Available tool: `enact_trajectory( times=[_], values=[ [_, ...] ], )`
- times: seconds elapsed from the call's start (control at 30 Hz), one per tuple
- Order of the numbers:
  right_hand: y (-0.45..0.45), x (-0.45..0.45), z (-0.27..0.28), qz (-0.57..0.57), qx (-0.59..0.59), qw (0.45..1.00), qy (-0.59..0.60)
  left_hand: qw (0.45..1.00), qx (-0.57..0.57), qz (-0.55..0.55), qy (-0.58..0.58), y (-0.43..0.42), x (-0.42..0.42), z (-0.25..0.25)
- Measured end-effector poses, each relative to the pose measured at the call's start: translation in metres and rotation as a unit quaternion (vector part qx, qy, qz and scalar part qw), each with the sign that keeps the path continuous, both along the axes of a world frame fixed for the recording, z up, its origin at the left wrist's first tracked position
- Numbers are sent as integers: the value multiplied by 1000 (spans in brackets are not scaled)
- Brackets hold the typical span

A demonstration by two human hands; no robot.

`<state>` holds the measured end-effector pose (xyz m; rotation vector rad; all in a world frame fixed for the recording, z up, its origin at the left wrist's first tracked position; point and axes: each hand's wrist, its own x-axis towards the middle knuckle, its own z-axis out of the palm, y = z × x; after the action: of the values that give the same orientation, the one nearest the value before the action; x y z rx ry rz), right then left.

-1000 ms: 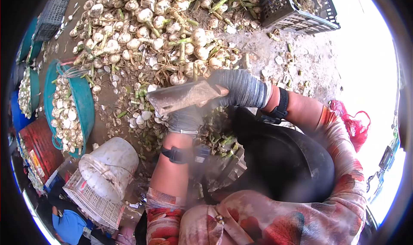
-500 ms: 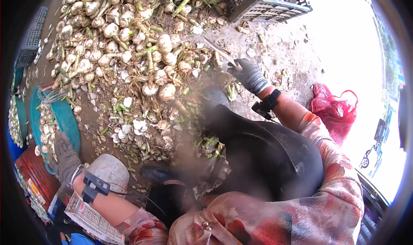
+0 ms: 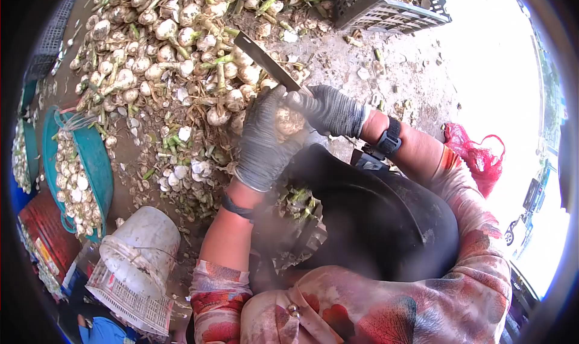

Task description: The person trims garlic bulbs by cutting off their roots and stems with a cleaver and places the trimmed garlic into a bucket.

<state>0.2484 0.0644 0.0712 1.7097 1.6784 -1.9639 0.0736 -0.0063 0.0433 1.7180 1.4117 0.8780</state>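
My left hand [image 3: 264, 142], in a grey knitted glove, is closed around a garlic bulb [image 3: 290, 122], which shows between the two hands. My right hand [image 3: 333, 111], gloved likewise, grips a knife [image 3: 265, 59] whose dark blade points up and to the left, above the bulb. The knife's handle is hidden in the fist. Both hands nearly touch over my dark-trousered knee. Beyond them spreads a big garlic heap [image 3: 175, 42] with stalks still on many bulbs. Cut stalks and peelings [image 3: 181, 181] litter the ground to the left.
At the left stands a green basin [image 3: 96, 169] holding trimmed garlic. A white bucket [image 3: 151, 235] lies tipped by a pale crate [image 3: 129, 302]. A black crate [image 3: 392, 15] stands at the far right of the heap, and a red mesh bag [image 3: 482, 163] lies right.
My left hand has moved from the basin to the right and now holds a garlic bulb. My right hand has brought the knife left, close to it. The view has shifted slightly.
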Motion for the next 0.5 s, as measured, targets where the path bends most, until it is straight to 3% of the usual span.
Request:
enact_trajectory(
  times=[0.03,0.07,0.1,0.13,0.17,0.23,0.27,0.33,0.5],
  values=[
    [3,2,-7,3,1,1000,7,994,-76,-1,-79,0,-2,2],
    [4,7,-14,-21,-33,997,65,982,-48,12,-180,-5,-6,-12],
    [5,10,-20,-42,-67,989,122,984,-47,14,-173,-6,-11,-6],
    [4,7,-25,-5,65,988,141,930,-150,66,-328,-9,-15,3],
    [1,7,-31,13,166,972,166,912,-152,86,-371,-13,-24,-5],
    [0,8,-7,148,277,948,58,869,-151,124,-454,-21,-40,-22],
    [-7,8,1,186,337,921,65,948,-162,51,-269,-25,-55,-30],
    [-17,1,8,243,373,894,45,993,-87,4,-77,-39,-69,-40],
    [-19,-6,1,266,402,874,68,997,-58,14,-47,-53,-74,-45]
  ],
)
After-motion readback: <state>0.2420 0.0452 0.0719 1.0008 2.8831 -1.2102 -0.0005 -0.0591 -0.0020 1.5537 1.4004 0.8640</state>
